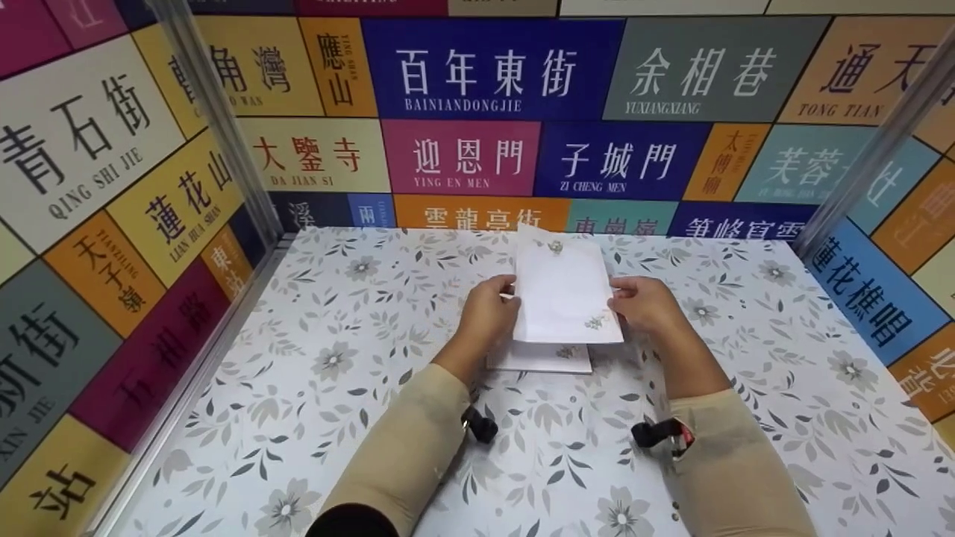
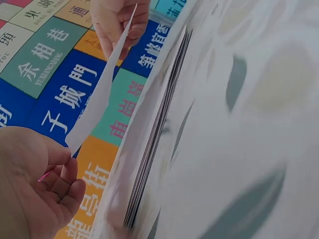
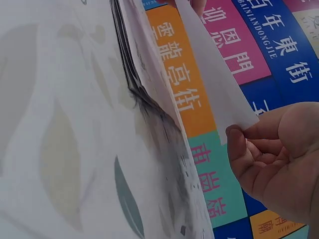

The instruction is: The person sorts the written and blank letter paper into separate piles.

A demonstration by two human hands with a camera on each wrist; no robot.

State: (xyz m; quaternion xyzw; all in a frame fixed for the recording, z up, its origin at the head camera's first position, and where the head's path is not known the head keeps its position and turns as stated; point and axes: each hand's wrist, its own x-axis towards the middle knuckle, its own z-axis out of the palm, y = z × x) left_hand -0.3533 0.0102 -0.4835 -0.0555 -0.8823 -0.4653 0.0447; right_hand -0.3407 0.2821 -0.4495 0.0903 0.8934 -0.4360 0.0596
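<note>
Head view: a person in beige sleeves works over a table covered in a grey leaf-and-flower print. Left hand pinches a white sheet by its left edge, right hand by its right edge. Sheet bears a small flower print near its far edge and another at its near right corner. Under it, a paper stack lies on the table, closer to the far edge; its near end juts out below the sheet, flower print at that end's right corner. Street-name signs line the wall past the table's far edge.

Left wrist view: sheet hangs clear of the stack, slightly bowed. Left thumb and fingertips grip one side; right hand grips the other. Stack shows several thin layers edge-on.

Right wrist view: right thumb and forefinger pinch a corner of the sheet, remaining fingers curled in. Left hand barely in view, at the sheet's opposite end.
</note>
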